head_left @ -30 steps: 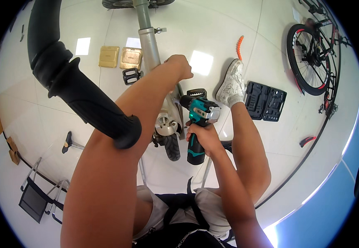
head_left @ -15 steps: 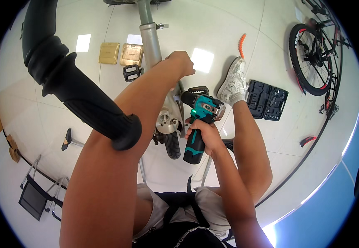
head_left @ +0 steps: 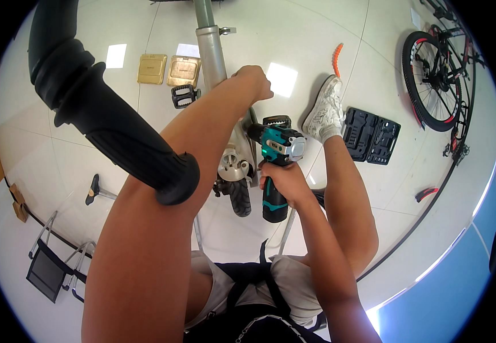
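Observation:
My right hand [head_left: 287,183] is wrapped around the handle of a teal and black cordless drill [head_left: 282,144]. A small green light glows on the drill, and its black chuck points left, toward the silver bike frame [head_left: 212,57]. Farther up, my left hand [head_left: 253,83] is closed beside the frame tube; its fingers are mostly hidden, so what they hold does not show. Below the hands are a metal hub-like part [head_left: 233,166] and a small black tire [head_left: 240,198]. One black pedal [head_left: 276,121] lies behind the drill, another pedal [head_left: 185,96] left of the tube.
A black handlebar grip [head_left: 128,143] juts across the left foreground. Two gold square pieces [head_left: 152,70] lie on the floor beyond. An open black tool case [head_left: 371,135] sits right of my shoe [head_left: 323,108]. Another bike's wheel [head_left: 431,80] is at far right; a chair [head_left: 48,271] is at left.
The drill has turned slightly in my right hand, its chuck a little farther left and its base farther right. My left hand stays closed by the frame. The whole view has shifted slightly.

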### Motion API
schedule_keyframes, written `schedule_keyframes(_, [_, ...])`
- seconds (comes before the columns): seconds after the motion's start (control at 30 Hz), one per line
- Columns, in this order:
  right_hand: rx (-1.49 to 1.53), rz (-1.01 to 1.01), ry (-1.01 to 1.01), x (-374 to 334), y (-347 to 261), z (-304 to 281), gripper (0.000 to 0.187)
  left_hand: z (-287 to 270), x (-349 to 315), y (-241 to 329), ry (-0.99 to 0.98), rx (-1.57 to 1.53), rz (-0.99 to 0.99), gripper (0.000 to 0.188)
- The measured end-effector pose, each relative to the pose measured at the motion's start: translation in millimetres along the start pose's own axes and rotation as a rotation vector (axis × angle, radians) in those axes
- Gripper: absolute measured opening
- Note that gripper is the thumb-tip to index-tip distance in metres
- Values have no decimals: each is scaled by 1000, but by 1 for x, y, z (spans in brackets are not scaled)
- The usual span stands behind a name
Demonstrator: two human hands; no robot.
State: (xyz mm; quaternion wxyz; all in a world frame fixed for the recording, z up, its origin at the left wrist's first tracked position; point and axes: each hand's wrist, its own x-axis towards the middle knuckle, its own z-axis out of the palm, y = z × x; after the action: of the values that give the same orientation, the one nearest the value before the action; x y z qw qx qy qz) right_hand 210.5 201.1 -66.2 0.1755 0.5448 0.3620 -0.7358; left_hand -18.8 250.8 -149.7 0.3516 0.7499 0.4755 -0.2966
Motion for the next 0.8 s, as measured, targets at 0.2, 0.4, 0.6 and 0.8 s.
schedule_keyframes(0.2, [-35,72,-52,3,-14,-7,12,1,-4,0,21,-7,-6,85])
schedule_keyframes(0.4, [56,176,-57,0,-24,-15,15,-2,-8,1,28,-2,-10,85])
schedule_keyframes(0.6, [-70,134,-35,-6,-29,-15,17,-2,-5,-1,25,-7,-5,84])
schedule_keyframes(0.8, [-330,-10,20,-40,-56,-22,19,6,-14,-2,77,-39,-40,80])
